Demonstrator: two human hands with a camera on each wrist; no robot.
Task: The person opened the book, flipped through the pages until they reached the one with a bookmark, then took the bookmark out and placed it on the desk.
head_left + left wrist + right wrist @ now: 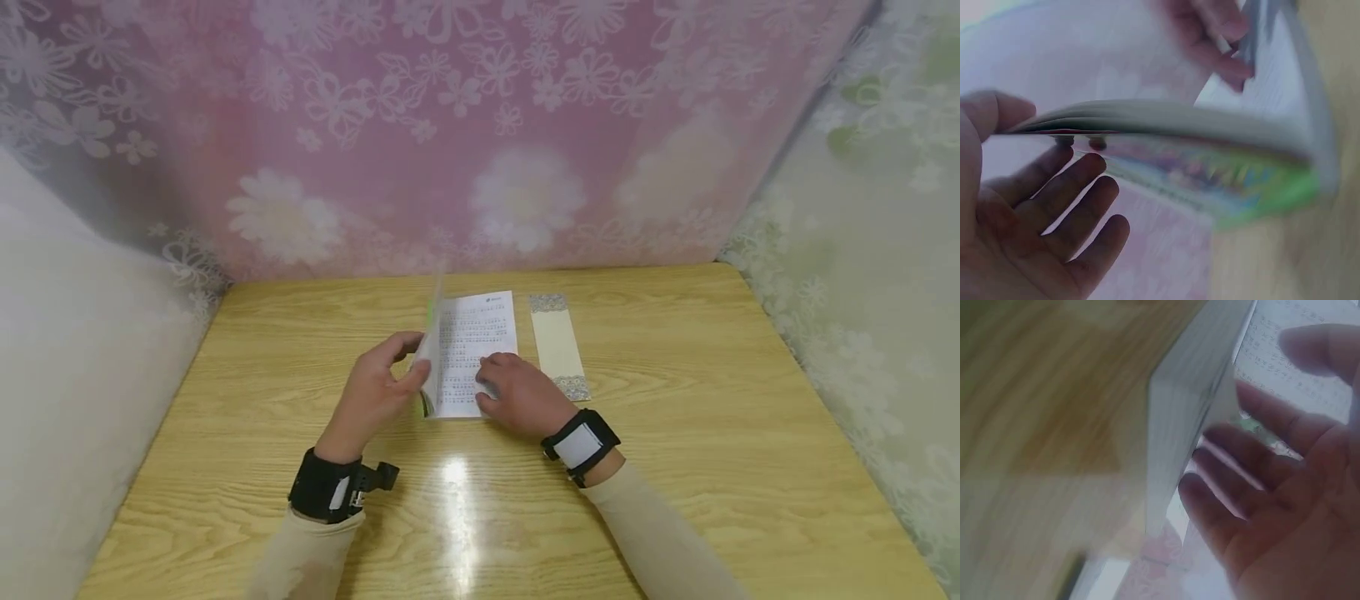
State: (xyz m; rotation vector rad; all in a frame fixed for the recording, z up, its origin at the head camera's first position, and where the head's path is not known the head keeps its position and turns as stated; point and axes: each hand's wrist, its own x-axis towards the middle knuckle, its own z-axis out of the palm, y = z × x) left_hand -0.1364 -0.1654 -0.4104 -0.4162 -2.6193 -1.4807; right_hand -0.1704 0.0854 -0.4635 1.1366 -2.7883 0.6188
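Note:
A book (pixel 474 333) with printed pages stands open on the table, its left part raised on edge. My left hand (pixel 375 390) grips that raised part, thumb on the page side and fingers against the colourful, green-edged cover (pixel 1272 187). My right hand (pixel 528 398) is at the lower part of the right page, fingers loosely bent and apart. In the right wrist view, the fingers of my right hand (pixel 1272 481) lie beside the thick page block (pixel 1179 412), and the thumb is over printed text. Whether they press the page is hard to tell.
A cream paper strip (pixel 558 342) with patterned ends, like a bookmark, lies right of the book. The wooden table (pixel 675 350) meets a pink flowered backdrop (pixel 420 167) behind and pale cloth on both sides. Each wrist wears a black strap (pixel 581 446).

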